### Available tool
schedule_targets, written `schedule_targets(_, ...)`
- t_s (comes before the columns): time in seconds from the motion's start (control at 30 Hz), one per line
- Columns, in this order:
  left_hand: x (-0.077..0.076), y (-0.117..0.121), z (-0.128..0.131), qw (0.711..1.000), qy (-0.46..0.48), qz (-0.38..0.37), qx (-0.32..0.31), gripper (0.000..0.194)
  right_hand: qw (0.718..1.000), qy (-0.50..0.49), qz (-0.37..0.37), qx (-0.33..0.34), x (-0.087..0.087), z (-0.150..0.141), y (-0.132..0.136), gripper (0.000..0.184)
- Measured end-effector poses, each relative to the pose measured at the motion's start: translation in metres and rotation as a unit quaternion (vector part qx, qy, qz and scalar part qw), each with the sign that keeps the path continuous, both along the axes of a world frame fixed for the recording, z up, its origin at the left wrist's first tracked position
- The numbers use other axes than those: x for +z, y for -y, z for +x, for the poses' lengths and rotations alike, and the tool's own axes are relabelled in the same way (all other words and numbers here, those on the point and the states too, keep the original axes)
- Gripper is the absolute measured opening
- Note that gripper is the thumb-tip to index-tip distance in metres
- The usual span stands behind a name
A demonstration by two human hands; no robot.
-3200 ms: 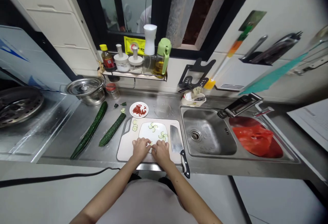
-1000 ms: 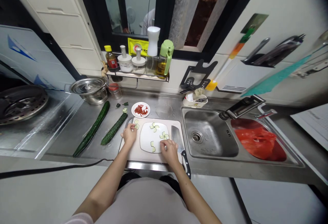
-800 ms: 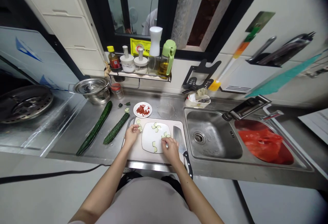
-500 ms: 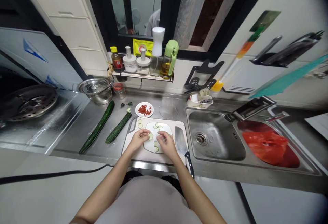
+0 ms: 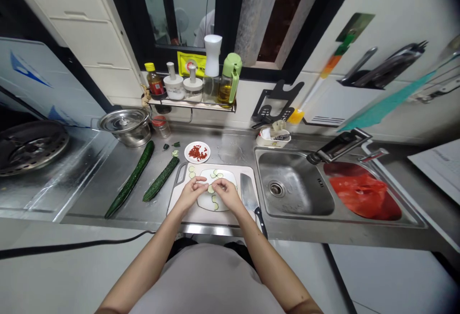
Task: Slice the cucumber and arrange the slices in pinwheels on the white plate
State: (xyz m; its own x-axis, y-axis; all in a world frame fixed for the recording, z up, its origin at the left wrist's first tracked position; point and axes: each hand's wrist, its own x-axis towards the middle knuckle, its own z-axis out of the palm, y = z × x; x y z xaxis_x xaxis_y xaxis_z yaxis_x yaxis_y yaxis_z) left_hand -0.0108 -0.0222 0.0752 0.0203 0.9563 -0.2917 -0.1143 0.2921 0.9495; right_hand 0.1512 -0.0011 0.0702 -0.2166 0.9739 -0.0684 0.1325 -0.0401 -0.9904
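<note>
Over a white plate (image 5: 201, 203) on the cutting board (image 5: 176, 203), my two hands come together at a thin cucumber slice (image 5: 210, 189). My left hand (image 5: 193, 192) pinches its left side between thumb and fingertips. From the right, my right hand (image 5: 227, 193) has its closed fingertips at the slice's other edge. More cucumber slices (image 5: 214, 203) lie on the plate, some overlapping, near its far and near sides. Two loose slices (image 5: 191, 172) rest on the board's far left. A knife (image 5: 247, 190) lies along the board's right side, its black handle toward me.
Left of the board lie a cut cucumber (image 5: 160, 180) and a longer whole one (image 5: 131, 180). A small dish (image 5: 187, 159) of chopped red pieces stands behind the board. To the right is the sink (image 5: 298, 208), with a red bag (image 5: 359, 196) in its second basin.
My right hand has moved left to meet the cucumber slice in my left hand. The whole view has shifted slightly to the right, so things appear further left.
</note>
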Motion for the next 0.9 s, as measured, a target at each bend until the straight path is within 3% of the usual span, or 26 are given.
schedule_targets(0.23,0.002,0.006,0.006,0.980,0.091,-0.171,-0.040,0.053,0.999,0.018,0.046,0.004,-0.001,0.002,0.003,0.016)
schedule_targets(0.37,0.002,0.007,0.008,0.961,0.169,-0.216,-0.043,0.045,0.992,0.061,0.108,0.012,-0.002,0.005,0.006,0.014)
schedule_targets(0.53,0.000,0.006,0.006,0.958,0.194,-0.212,-0.019,0.048,0.979,0.119,0.163,0.031,0.001,0.009,0.009,0.014)
schedule_targets(0.67,0.001,0.005,0.003,0.967,0.167,-0.189,-0.019,0.056,0.975,0.142,0.166,0.038,0.001,0.009,0.011,0.014)
schedule_targets(0.9,0.006,0.001,0.001,0.995,0.076,-0.063,-0.015,0.056,0.984,0.112,0.131,0.034,0.001,0.006,0.010,0.012)
